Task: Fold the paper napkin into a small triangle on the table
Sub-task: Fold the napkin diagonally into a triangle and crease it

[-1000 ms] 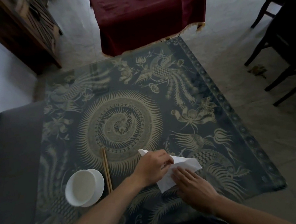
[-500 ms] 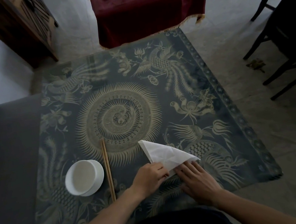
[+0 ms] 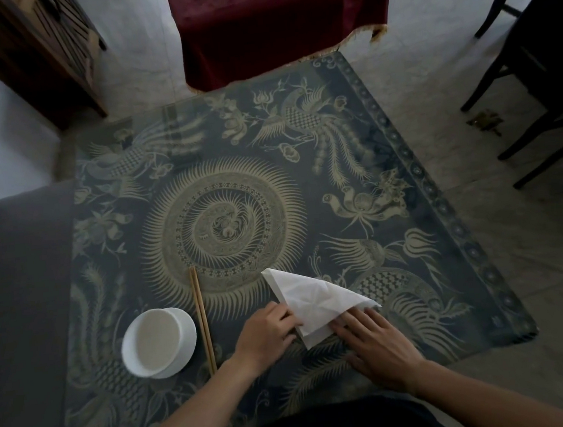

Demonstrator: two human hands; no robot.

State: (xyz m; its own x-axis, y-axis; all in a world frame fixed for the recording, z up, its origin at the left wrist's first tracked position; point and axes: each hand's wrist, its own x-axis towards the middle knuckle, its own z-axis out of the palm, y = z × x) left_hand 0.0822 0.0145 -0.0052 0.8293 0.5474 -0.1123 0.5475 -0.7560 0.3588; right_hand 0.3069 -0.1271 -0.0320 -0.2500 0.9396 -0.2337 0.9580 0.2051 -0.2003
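Head view: paper napkin [image 3: 310, 300], folded to a triangle, flat on desk [image 3: 409, 201] near front edge. Left hand [image 3: 267, 331] curled, fingertips pinching its left edge. Right hand [image 3: 375, 342] flat, fingers spread, pressing its lower right edge.

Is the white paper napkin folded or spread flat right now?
Folded: the white paper napkin lies as a triangle on the patterned table, left hand and right hand pressing its near edges.

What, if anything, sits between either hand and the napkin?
Nothing visible. Both the left hand and the right hand already touch the napkin. The chopsticks and bowl lie off to the left.
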